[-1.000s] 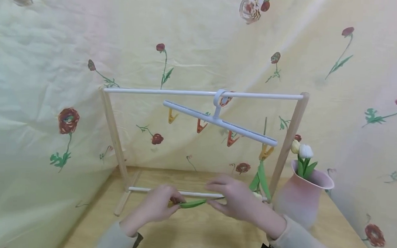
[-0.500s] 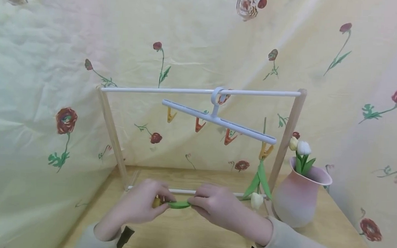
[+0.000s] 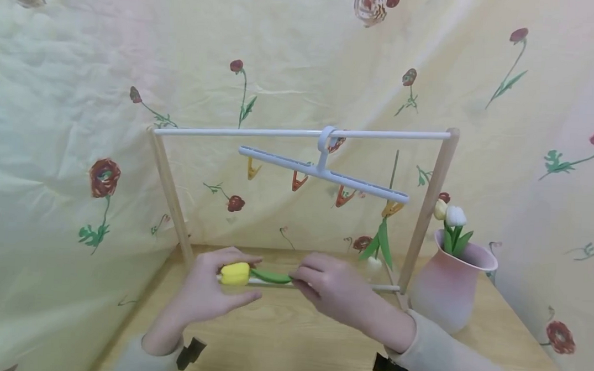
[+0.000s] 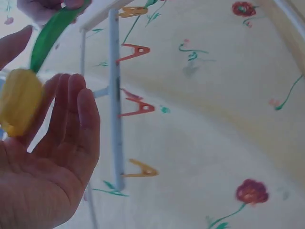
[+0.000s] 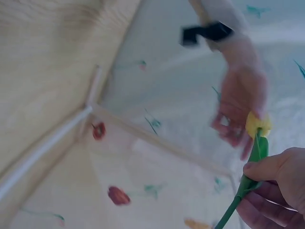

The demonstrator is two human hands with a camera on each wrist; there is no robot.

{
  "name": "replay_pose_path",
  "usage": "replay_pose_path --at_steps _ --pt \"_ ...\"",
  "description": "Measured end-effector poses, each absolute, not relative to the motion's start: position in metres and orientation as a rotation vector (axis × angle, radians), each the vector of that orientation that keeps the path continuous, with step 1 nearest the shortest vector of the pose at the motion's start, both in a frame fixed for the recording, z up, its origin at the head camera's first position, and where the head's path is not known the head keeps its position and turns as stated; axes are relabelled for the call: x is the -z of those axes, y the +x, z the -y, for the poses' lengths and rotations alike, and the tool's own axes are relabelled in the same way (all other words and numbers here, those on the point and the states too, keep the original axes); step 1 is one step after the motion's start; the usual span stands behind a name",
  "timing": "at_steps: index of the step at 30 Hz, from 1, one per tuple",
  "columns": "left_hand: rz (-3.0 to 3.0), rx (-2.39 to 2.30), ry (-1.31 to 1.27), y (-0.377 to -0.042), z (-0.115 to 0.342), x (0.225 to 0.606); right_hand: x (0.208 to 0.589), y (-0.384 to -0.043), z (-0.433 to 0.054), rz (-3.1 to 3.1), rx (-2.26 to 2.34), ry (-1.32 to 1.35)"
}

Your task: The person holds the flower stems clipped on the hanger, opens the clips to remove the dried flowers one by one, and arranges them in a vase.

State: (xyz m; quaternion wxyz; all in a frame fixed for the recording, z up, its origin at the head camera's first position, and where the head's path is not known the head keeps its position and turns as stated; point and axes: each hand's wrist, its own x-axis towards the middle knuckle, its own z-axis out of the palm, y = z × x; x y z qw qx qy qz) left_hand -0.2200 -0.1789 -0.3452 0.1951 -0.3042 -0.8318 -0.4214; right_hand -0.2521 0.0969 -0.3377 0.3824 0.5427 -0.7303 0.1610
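A yellow artificial tulip (image 3: pixel 235 273) lies sideways between my hands, its bloom to the left. My right hand (image 3: pixel 329 289) pinches its green stem and leaf, with the thumb on the leaf (image 5: pixel 257 152) in the right wrist view. Around the bloom my left hand (image 3: pixel 208 287) is spread, thumb and fingers apart, palm toward the flower (image 4: pixel 21 100). Beyond them a pale blue hanger (image 3: pixel 322 173) hangs tilted from a white rod, its right end lower. Its rightmost yellow clip (image 3: pixel 392 208) grips a white tulip (image 3: pixel 375 265) upside down.
The hanger's other clips, one yellow (image 3: pixel 252 170) and two orange (image 3: pixel 299 181), hold nothing. A wooden rack (image 3: pixel 169 196) carries the upper rod (image 3: pixel 239 132) and a lower rod. At right stands a pink-white vase (image 3: pixel 446 291) with tulips. Floral cloth (image 3: pixel 303 53) hangs behind the wooden table (image 3: pixel 290 340).
My left hand has loosened its hold and spread around the yellow bloom, which now shows fully. Both hands have risen with the tulip. The hanging white tulip has swung up slightly.
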Motion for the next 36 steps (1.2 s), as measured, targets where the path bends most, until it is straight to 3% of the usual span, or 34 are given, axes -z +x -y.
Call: replay_pose_path --at_steps 8,19,28,36 --pt "2.277 1.623 -0.613 -0.243 0.165 0.379 0.292 -0.263 -0.14 1.749 -0.669 1.193" --pt "2.25 1.942 -0.506 -0.258 0.122 0.415 0.225 -0.272 -0.233 1.652 -0.855 0.565" --pt "2.239 1.971 -0.538 -0.256 0.099 0.424 0.218 -0.287 -0.285 1.652 -0.886 0.189" --pt "2.228 1.982 -0.531 -0.257 0.084 0.424 0.235 -0.301 -0.311 1.736 -0.849 0.105"
